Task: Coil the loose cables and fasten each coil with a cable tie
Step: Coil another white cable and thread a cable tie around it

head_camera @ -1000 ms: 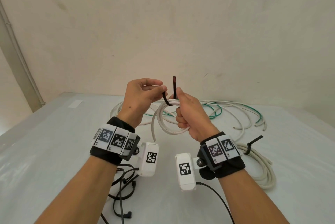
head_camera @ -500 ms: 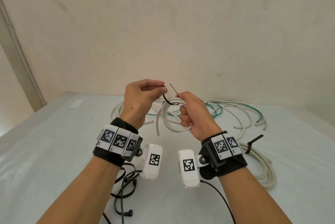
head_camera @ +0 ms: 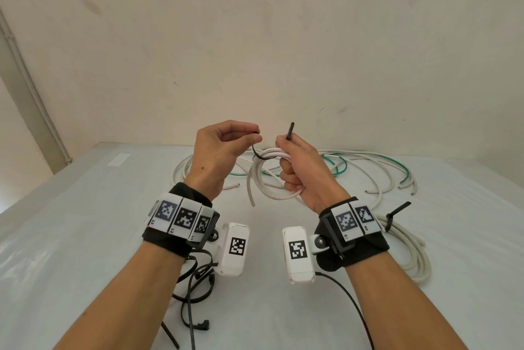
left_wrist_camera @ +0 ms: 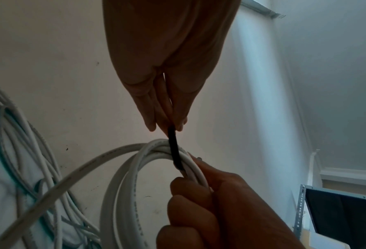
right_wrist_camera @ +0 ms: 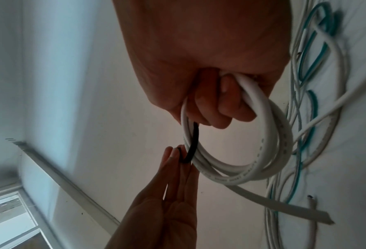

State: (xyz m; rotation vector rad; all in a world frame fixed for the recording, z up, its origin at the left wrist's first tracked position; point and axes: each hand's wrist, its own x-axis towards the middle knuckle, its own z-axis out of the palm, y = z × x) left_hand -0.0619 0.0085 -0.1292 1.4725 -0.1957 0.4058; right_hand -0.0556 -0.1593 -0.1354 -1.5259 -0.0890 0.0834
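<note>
My right hand (head_camera: 304, 171) is clenched around the white cable coil (head_camera: 269, 176), held up above the table (head_camera: 85, 222). A black cable tie (left_wrist_camera: 174, 151) loops under the strands — my left hand (head_camera: 221, 151) pinches one end at its fingertips, the other pokes up by my right thumb.

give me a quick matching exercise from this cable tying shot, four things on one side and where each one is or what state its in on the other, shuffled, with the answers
Things:
1. white coil
2. black cable tie
3. tied white coil
4. green cable

States:
A. lying loose on the table by the wall
B. gripped in the right hand
C. looped round the held coil, one end pinched by the left hand
D. resting on the table at the right, already fastened

Pairs: 1-B, 2-C, 3-D, 4-A
</note>
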